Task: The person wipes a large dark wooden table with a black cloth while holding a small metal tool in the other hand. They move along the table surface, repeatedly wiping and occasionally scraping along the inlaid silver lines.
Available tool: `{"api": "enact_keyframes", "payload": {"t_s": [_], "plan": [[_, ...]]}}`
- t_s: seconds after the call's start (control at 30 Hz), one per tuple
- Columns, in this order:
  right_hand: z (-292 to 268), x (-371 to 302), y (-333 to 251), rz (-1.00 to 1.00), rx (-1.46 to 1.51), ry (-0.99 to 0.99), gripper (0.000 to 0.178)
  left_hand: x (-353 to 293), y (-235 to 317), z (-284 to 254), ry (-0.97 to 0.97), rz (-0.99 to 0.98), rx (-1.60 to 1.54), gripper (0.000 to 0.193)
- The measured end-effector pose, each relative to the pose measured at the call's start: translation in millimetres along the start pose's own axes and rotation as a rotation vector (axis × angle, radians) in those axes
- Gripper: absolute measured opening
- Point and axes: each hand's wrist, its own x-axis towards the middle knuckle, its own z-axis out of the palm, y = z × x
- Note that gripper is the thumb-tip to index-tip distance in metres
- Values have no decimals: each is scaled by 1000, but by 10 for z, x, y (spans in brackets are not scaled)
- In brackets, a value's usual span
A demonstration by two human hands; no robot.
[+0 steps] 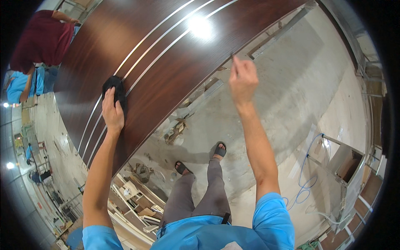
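A dark brown wood-grain panel (166, 79) with three thin silver strips (156, 48) slants across the upper left. My left hand (112, 110) presses a bunched black cloth (114, 85) onto the panel, over the strips. Its fingers lie along the cloth, thumb to the side. Just beyond the panel's right edge, my right hand (243, 77) is raised with its fingers closed in a pinch. A small dark tip shows at its fingertips, slightly blurred, and I cannot make out what it is.
People in maroon (41, 39) and blue (25, 83) shirts stand at the panel's far left. Scrap strips (133, 200) lie in a pile at the lower left. A blue hose (306, 183) coils on the floor near a metal frame (346, 160). Debris (175, 131) lies below the panel's edge.
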Motion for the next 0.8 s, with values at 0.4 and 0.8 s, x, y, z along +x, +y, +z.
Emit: {"api": "enact_keyframes", "payload": {"t_s": [0.4,0.8], "plan": [[-204,-720,-1240,-244,114,-66,33,69,120,-14,54,4,-52,50],[-197,-2027,-2393,-263,408,-424,48,-78,-86,-17,105,148,-58,49]]}}
